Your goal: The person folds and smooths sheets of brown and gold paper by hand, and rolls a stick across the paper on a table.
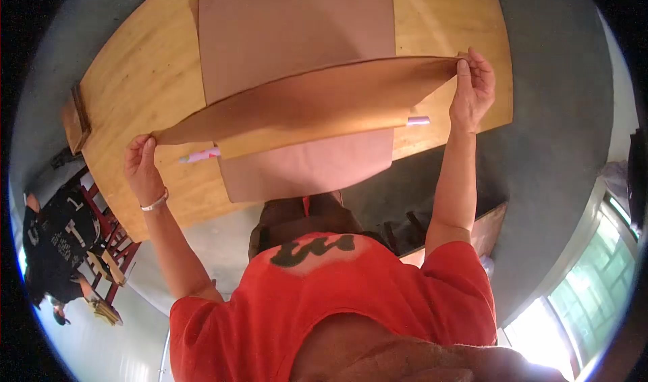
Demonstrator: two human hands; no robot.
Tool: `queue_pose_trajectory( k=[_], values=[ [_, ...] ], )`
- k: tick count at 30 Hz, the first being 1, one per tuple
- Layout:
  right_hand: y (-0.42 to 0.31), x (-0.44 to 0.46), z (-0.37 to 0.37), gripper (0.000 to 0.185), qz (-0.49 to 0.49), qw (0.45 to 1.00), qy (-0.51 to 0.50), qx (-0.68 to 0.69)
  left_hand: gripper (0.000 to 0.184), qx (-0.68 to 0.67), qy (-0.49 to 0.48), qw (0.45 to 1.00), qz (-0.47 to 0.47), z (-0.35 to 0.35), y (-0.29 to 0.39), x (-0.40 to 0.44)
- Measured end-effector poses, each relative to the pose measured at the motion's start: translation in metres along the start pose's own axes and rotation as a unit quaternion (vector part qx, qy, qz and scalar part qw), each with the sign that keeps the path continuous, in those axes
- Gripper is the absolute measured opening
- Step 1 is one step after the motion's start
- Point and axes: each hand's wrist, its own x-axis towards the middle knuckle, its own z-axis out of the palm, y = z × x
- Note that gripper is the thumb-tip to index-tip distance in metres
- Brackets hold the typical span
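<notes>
A wide brown sheet (317, 102), like leather or card, is lifted by its far edge and bows between my hands. My left hand (143, 169) pinches its left corner, thumb against fingers. At the opposite corner my right hand (472, 92) pinches the sheet, with the other fingers curled loosely. Beneath it a larger pinkish-brown sheet (297, 24) lies on the wooden table (452, 17) and hangs over the near edge. A pale pink patterned roll (200, 155) sticks out under the lifted sheet on both sides; its middle is hidden.
A small brown wooden block (75, 120) sits at the table's left edge. Beyond it, to the left, a person in a black shirt (64, 227) is near a dark red wooden frame (121, 247). A bright window (590, 291) is at the lower right.
</notes>
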Motion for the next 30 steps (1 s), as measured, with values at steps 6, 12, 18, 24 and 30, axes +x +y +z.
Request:
queue_pose_trajectory(
  k=[6, 12, 18, 24, 30],
  values=[
    [-0.043, -0.038, -0.046, 0.026, 0.002, 0.999, -0.05, -0.007, 0.013, -0.038, -0.009, 0.999, 0.018, -0.035, 0.011, -0.063],
    [-0.059, -0.067, -0.071, 0.024, -0.003, 0.998, -0.058, -0.004, 0.012, -0.008, -0.008, 1.0, 0.029, -0.051, 0.017, -0.101],
    [-0.067, -0.086, -0.087, 0.023, 0.0, 0.998, -0.068, 0.007, 0.013, 0.093, -0.027, 0.994, 0.046, -0.063, 0.022, -0.121],
    [-0.066, -0.092, -0.098, 0.022, 0.018, 0.996, -0.063, -0.063, 0.012, 0.187, -0.095, 0.977, 0.031, -0.065, 0.054, -0.132],
    [-0.068, -0.088, -0.101, 0.02, 0.029, 0.994, -0.096, -0.036, 0.012, 0.081, -0.125, 0.988, -0.042, -0.067, 0.048, -0.124]
  ],
)
